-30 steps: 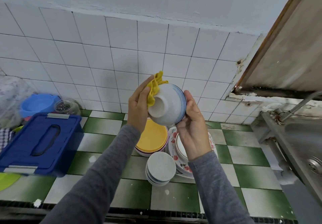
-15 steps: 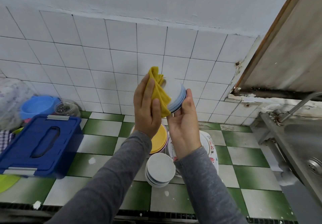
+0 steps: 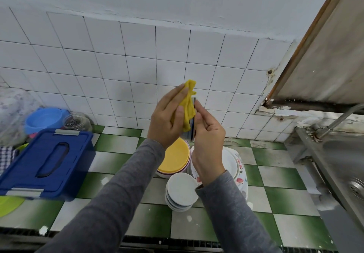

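Bowl [image 3: 192, 131] between two hands
The bowl stood on edge above the yellow plate [image 3: 175, 158]. The left hand [image 3: 167, 118] pinched a yellow cloth [image 3: 188, 105] against it; the right hand [image 3: 208, 134] gripped its rim.

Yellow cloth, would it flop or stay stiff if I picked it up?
Probably floppy: the yellow cloth bunches into folds where the left hand presses it against the bowl. Likely light, since its free end stands up unsupported. It looks soft, so probably not slippery.

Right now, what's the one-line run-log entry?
left hand: holds yellow cloth against bowl | right hand: grips bowl | phase: wiping
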The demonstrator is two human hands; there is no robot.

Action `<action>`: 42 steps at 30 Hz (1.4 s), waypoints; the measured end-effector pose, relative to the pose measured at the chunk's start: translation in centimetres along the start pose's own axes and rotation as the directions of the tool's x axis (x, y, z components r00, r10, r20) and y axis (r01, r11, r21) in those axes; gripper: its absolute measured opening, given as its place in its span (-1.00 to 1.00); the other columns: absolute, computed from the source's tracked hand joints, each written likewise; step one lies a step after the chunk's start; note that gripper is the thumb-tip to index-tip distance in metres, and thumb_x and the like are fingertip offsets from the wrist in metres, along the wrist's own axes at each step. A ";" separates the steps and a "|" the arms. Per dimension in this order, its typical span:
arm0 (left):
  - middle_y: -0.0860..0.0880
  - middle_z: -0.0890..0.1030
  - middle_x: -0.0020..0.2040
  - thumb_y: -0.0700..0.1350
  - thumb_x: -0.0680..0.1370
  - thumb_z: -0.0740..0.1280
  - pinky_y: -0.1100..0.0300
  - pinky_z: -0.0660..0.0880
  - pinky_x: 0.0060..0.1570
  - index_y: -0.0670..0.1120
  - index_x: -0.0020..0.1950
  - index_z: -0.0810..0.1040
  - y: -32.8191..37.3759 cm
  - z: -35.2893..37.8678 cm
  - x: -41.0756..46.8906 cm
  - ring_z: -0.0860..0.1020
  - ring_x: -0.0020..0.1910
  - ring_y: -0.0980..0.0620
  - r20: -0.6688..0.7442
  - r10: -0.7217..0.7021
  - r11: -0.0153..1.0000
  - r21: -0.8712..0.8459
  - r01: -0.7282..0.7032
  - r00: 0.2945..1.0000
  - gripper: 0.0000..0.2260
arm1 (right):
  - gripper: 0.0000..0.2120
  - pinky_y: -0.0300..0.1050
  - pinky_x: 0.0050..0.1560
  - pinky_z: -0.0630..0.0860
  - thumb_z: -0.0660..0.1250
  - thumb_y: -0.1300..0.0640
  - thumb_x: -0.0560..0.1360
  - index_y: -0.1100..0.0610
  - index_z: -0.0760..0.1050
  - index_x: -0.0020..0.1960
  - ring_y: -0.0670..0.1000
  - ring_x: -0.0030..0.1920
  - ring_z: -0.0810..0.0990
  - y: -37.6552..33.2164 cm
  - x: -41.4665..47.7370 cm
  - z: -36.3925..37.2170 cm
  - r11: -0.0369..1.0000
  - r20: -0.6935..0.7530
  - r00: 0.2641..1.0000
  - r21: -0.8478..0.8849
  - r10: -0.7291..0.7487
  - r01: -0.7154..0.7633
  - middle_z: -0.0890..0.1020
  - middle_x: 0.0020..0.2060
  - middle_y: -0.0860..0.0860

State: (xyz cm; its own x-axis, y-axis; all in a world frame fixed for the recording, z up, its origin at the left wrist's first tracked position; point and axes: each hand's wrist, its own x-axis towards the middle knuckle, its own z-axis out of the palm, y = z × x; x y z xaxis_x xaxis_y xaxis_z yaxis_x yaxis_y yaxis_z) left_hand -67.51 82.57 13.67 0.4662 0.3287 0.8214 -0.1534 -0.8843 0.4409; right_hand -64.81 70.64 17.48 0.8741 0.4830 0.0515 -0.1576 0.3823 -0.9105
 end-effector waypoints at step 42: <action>-0.03 0.44 0.43 -0.12 0.69 0.15 0.34 0.44 0.23 -0.09 0.50 0.34 2.8 1.5 -1.9 0.45 0.36 0.16 0.006 -0.620 0.638 -0.578 0.509 0.784 -0.64 | -0.46 -0.06 0.53 0.25 0.02 -0.11 0.58 -0.04 0.16 0.54 -0.19 0.46 0.28 2.3 2.4 -4.1 0.901 0.068 0.985 -0.400 -0.156 0.170 0.30 0.48 -0.14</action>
State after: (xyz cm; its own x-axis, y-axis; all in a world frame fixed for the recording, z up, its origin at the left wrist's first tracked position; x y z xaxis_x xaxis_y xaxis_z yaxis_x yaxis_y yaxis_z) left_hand -67.52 78.94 12.81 0.4659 0.8043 0.3687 -0.3641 -0.2056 0.9084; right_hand -61.21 69.38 13.84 0.8545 0.4701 0.2209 0.1905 0.1119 -0.9753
